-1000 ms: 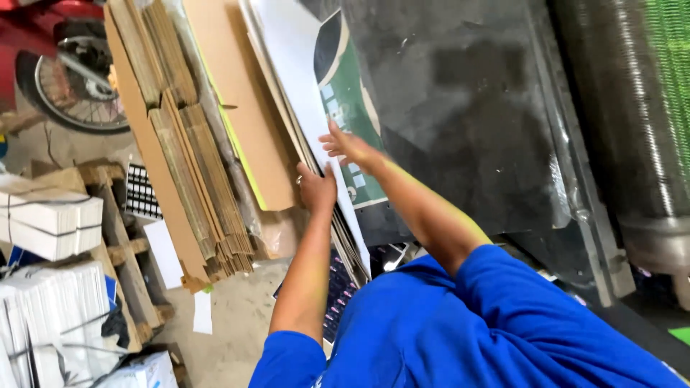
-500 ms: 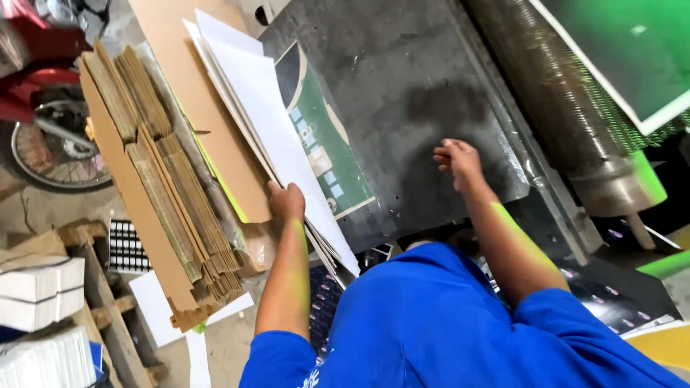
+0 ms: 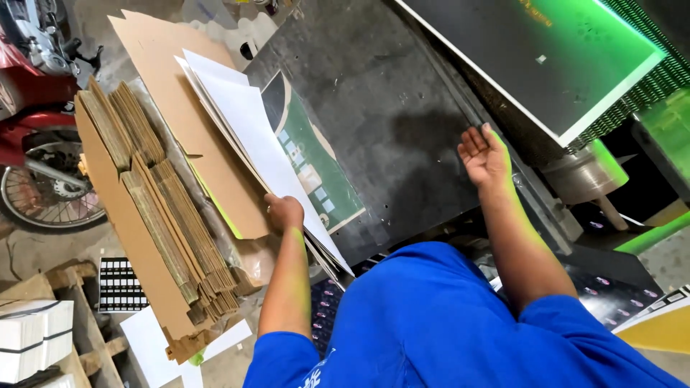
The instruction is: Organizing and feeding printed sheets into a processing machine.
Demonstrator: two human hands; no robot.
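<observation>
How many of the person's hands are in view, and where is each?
2. The left hand grips the edge of the white sheets; the right hand hovers open above the dark metal table.

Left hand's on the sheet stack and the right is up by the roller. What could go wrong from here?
1. The right hand lies open on the dark metal bed, close to the roller; it might get pinched if the machine runs.
2. The left hand grips the stack of white sheets at one edge only, so the sheets could fan out or slip towards the cardboard bundles.
</observation>
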